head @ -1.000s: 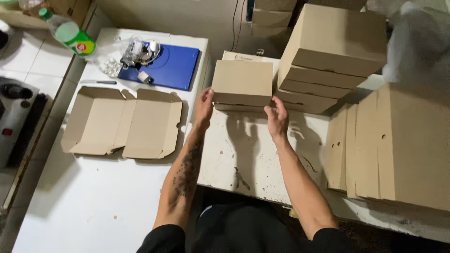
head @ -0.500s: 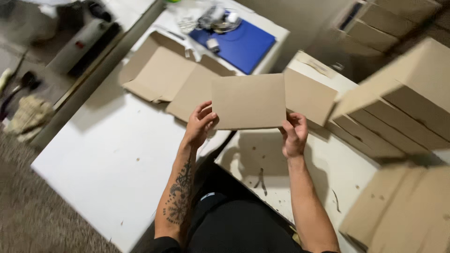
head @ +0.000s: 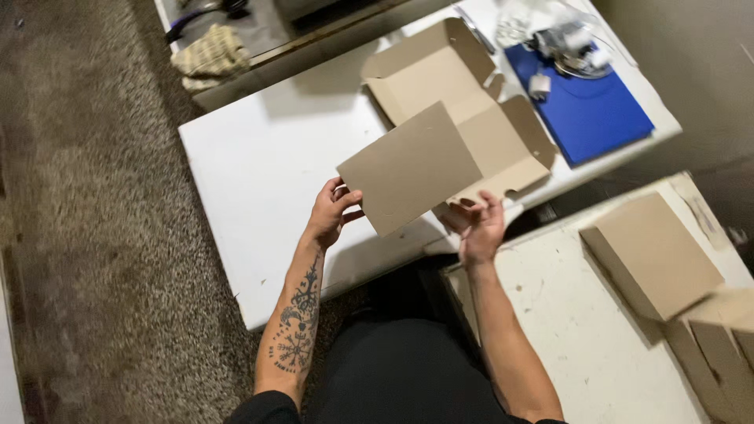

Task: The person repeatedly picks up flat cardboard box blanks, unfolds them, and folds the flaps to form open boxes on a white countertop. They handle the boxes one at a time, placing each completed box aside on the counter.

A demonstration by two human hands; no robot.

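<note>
The person holds a folded cardboard box (head: 410, 167) up over the near edge of the white table (head: 259, 165), tilted, both hands pinching its near corners to keep it level. The left hand (head: 330, 212) grips the left corner; the right hand (head: 477, 224) supports the right, forearms reaching forward. A flat, unfolded box (head: 455, 86) lies just beyond.

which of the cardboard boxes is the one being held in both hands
The folded cardboard box above the white table, gripped by left hand and right hand. The unfolded box and closed box lie untouched.

Plain brown carton (head: 408, 166), blue mat (head: 589, 114)
</note>
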